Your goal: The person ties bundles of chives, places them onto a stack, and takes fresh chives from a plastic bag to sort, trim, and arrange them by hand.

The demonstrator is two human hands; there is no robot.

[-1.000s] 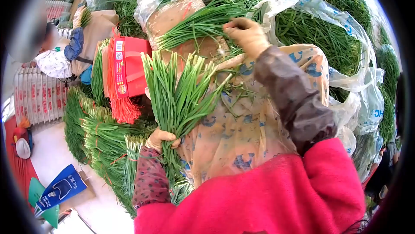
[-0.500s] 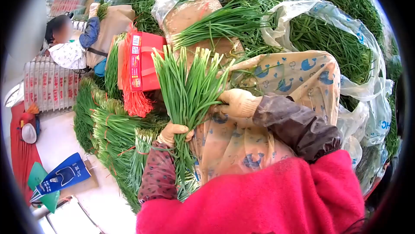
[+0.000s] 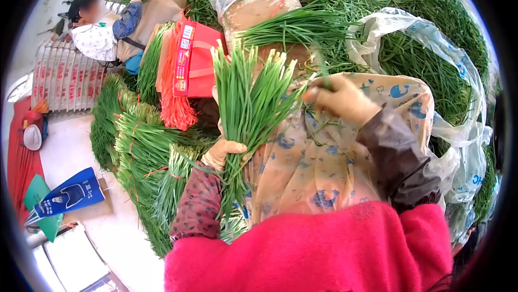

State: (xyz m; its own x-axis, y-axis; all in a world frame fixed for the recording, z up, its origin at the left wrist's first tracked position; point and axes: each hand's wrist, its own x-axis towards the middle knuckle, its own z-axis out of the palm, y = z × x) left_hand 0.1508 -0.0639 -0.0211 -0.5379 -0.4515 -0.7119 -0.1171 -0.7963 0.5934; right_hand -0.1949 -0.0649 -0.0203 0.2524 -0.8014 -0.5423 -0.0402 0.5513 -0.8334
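Note:
My gloved left hand (image 3: 224, 153) is wrapped round the lower part of a fanned bunch of green stalks (image 3: 245, 98), whose pale cut ends point up. To the right of the bunch is my gloved right hand (image 3: 342, 98), blurred by motion, its fingers bent near some loose stalks; what they hold, if anything, is too smeared to name. Beyond both hands, a loose pile of stalks (image 3: 297, 26) lies across a patterned board (image 3: 259, 10). A plastic sheet with blue prints (image 3: 324, 168) covers my lap.
Left of the bunch stands a red box (image 3: 199, 63) with red ties (image 3: 177, 103) hanging beside it. Tied bundles (image 3: 145, 152) are stacked at left. An open plastic bag of greens (image 3: 426, 71) is at right. Another person (image 3: 97, 36) sits at upper left.
My right hand came down from the loose pile to the bunch's right side, then moved slightly away to the right. My left hand keeps hold of the bunch. The whole view has shifted.

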